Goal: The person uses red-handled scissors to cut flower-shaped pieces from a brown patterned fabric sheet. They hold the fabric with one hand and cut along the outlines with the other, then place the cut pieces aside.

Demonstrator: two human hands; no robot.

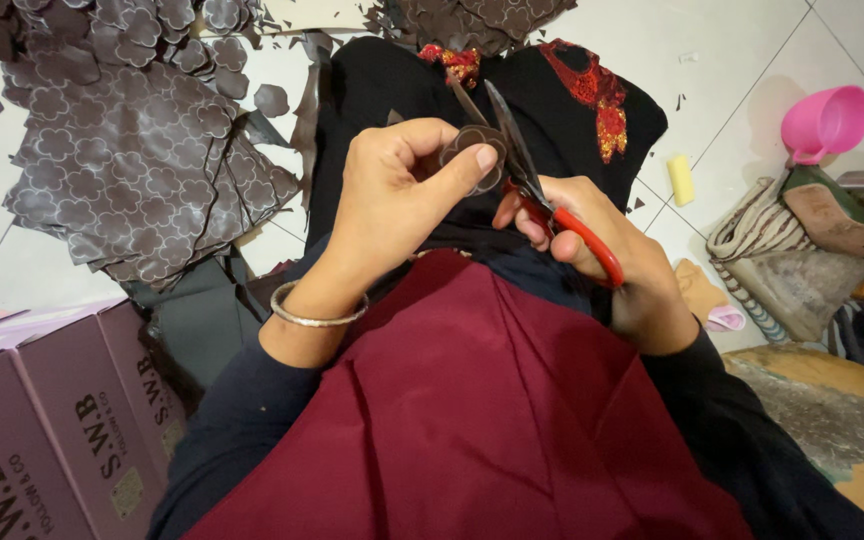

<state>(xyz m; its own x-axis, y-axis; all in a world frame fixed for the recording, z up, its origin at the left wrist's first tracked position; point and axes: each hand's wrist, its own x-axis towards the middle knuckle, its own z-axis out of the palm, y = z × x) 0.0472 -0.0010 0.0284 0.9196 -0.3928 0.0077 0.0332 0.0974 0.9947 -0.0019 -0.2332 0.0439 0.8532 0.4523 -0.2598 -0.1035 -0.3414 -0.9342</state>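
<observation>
Nearest you, dark red cloth [472, 420] covers your lap, and a mauve cardboard box [42, 420] sits at your lower left. Just beyond the cloth, your left hand [402, 200], a thin metal bangle [317, 315] on its wrist, pinches a small brown flower-shaped cut-out [474, 152] between thumb and fingers. Your right hand [602, 260] is closed through the red handles of the scissors [542, 190], whose blades are parted and meet the cut-out's right edge. Under both hands lies black fabric with red sequin trim [597, 100]. Farther left, a sheet of brown material printed with flower outlines [142, 160] spreads over the white tiled floor [732, 50], scraps around it. Far right stand a pink scoop [827, 120] and a small yellow block [682, 180].
</observation>
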